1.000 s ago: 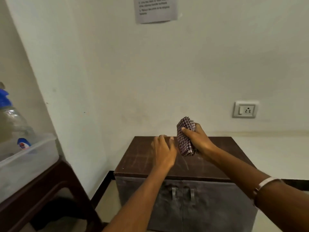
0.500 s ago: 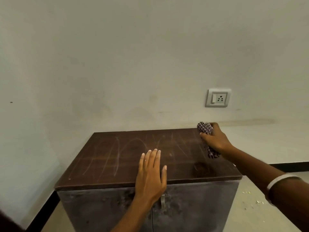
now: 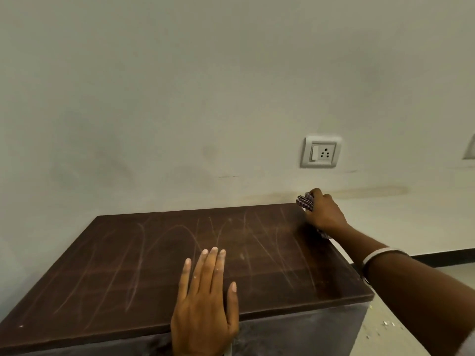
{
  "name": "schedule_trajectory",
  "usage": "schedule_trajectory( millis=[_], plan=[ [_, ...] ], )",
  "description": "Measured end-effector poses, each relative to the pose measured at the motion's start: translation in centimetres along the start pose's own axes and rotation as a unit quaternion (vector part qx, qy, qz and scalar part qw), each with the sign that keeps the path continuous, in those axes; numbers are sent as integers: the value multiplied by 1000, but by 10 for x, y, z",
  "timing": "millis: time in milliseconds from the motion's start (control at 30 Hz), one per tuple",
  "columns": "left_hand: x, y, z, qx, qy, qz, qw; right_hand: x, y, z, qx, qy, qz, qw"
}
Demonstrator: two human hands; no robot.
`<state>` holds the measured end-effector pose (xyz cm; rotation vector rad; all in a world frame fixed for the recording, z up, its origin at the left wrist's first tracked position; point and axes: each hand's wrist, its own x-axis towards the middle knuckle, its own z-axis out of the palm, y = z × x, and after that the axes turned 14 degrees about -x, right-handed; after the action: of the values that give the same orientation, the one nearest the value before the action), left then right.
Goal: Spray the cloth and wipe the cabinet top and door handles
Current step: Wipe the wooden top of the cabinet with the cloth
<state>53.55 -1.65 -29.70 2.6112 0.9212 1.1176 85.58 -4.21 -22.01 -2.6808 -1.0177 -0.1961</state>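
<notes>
Scratched cabinet top (image 3: pixel 144 265), right hand (image 3: pixel 324 214) gripping cloth (image 3: pixel 305 201)

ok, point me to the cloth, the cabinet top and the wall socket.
cloth (image 3: pixel 305 202), head view, checked bunch above the fingers
cabinet top (image 3: pixel 144 265), head view, bare scratched wood left of centre
wall socket (image 3: pixel 321 152), head view, plate centre

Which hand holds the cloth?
The right hand, gripping the checked cloth at the cabinet top's far right corner; the left hand lies flat, empty.
</notes>
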Motion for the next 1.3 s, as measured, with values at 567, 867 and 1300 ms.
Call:
schedule_trajectory(
  millis=[567,867,1300],
  plan=[
    [5,-8,8,20,59,19,998,70,-14,26,-15,-149,-39,988],
    [2,-5,9,30,92,24,995,63,-35,46,-129,29,-86,988],
    [1,-2,9,2,78,8,997,56,-28,53,-70,-12,-33,997]
  ],
)
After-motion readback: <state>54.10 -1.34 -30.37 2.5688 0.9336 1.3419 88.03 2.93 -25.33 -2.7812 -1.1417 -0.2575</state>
